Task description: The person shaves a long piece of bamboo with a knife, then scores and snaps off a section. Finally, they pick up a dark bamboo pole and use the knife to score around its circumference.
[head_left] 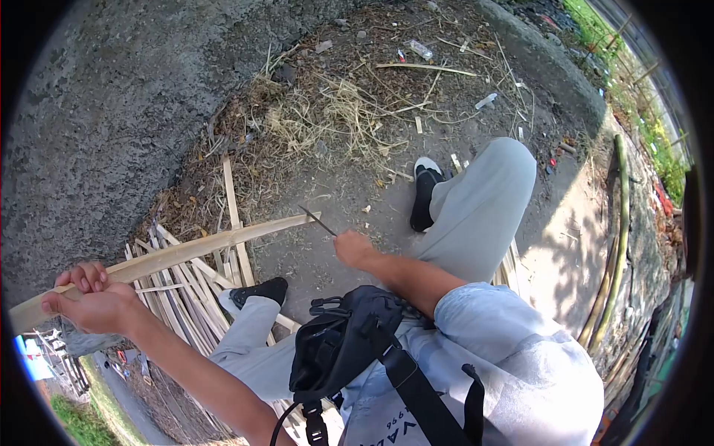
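Note:
My left hand (95, 301) is closed around a long, pale bamboo strip (190, 251) near its wide end at the left. From there the strip runs rightward and slightly up, narrowing toward its far tip. My right hand (352, 250) grips a knife, its handle hidden in the fist. The thin dark blade (318, 221) points up and left, and overlaps the strip's narrow tip in this view. Below the strip, a pile of split bamboo strips (182, 297) lies on the ground beside my left shoe (260, 291).
A large grey rock (119, 119) fills the upper left. Dry shavings (335, 119) and bits of litter cover the dirt ahead. My right shoe (426, 195) rests on the ground. A black bag (342, 338) hangs at my front. Long poles (616, 253) lie at the right.

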Demonstrator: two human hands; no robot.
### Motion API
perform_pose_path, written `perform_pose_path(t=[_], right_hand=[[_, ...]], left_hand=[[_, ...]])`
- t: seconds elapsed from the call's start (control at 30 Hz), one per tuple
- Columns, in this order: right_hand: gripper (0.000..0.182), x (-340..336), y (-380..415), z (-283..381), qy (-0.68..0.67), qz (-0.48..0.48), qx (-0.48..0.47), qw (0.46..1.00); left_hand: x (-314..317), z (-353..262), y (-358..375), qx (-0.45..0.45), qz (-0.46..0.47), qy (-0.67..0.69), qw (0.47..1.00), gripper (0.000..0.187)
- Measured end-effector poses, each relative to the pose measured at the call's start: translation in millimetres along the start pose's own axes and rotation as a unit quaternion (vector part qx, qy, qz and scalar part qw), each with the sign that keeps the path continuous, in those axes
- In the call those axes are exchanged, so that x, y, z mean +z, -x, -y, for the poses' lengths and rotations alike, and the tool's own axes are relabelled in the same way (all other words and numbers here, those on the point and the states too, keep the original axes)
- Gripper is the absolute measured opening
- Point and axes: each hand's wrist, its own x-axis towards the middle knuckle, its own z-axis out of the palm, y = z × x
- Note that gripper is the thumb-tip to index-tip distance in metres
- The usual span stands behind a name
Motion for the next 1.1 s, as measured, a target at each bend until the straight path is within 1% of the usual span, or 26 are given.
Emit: perform_pose_path(t=[0.07, 0.17, 0.27, 0.37, 0.4, 0.47, 0.57, 0.63, 0.67, 0.7, 0.77, 0.8, 0.83, 0.9, 0.97, 1.03, 1.07, 1.1], right_hand=[[0.034, 2, 0, -4, -0.037, 0.008, 0.004, 0.999], [0.031, 38, -24, -45, -0.025, -0.001, 0.093, 0.995], [0.03, 24, -19, -40, -0.016, 0.025, 0.079, 0.996], [0.029, 10, -13, -31, -0.022, 0.046, 0.128, 0.99], [0.03, 10, -11, -29, -0.046, 0.045, 0.138, 0.988], [0.03, -2, -13, -25, -0.094, 0.028, 0.158, 0.983], [0.033, -37, -12, -6, -0.248, 0.046, 0.195, 0.948], [0.038, -75, 0, 18, -0.37, -0.034, 0.19, 0.909], [0.041, -93, 1, 24, -0.377, -0.185, 0.116, 0.9], [0.046, -110, 3, 30, -0.374, -0.326, 0.037, 0.867], [0.036, -174, 18, 31, -0.49, -0.424, -0.039, 0.761], [0.032, -208, 31, 32, -0.618, -0.421, -0.09, 0.658], [0.029, -238, 42, 28, -0.729, -0.407, -0.137, 0.533], [0.027, -280, 57, 5, -0.74, -0.464, -0.11, 0.474], [0.03, -318, 93, -23, -0.747, -0.365, -0.077, 0.55], [0.031, -350, 129, -43, -0.61, -0.263, -0.035, 0.746], [0.032, -358, 140, -51, -0.526, -0.205, -0.008, 0.825], [0.037, -361, 144, -58, -0.371, -0.208, 0.031, 0.905]], left_hand=[[-3, 1, -3, 0.007, -0.005, -0.012, 1.0, 0.06], [-8, 2, -5, 0.004, -0.002, -0.022, 1.0, 0.059], [-9, 1, -7, 0.003, -0.003, -0.023, 1.0, 0.059], [-8, 1, -2, -0.005, -0.018, -0.022, 1.0, 0.055], [-7, -1, -1, -0.006, -0.021, -0.02, 1.0, 0.054], [-13, -2, -2, -0.013, 0.002, -0.002, 1.0, 0.053], [-12, -5, -2, -0.033, 0.008, 0.027, 0.999, 0.055], [-12, -7, 1, -0.056, 0.001, 0.045, 0.997, 0.056], [-11, -6, 2, -0.057, 0.002, 0.053, 0.997, 0.056], [-12, -6, 3, -0.057, 0.004, 0.057, 0.997, 0.056], [-16, -7, 3, -0.058, 0.004, 0.064, 0.996, 0.056], [-15, -6, 3, -0.06, 0.004, 0.069, 0.996, 0.056], [-16, -6, 3, -0.062, 0.008, 0.076, 0.995, 0.056], [-19, -4, 0, -0.07, 0.017, 0.089, 0.993, 0.052], [-19, -2, -5, -0.079, 0.027, 0.103, 0.991, 0.05], [-19, 1, -7, -0.091, 0.031, 0.111, 0.989, 0.05], [-17, 1, -8, -0.09, 0.036, 0.109, 0.989, 0.05], [-14, 1, -9, -0.09, 0.04, 0.106, 0.989, 0.05]])
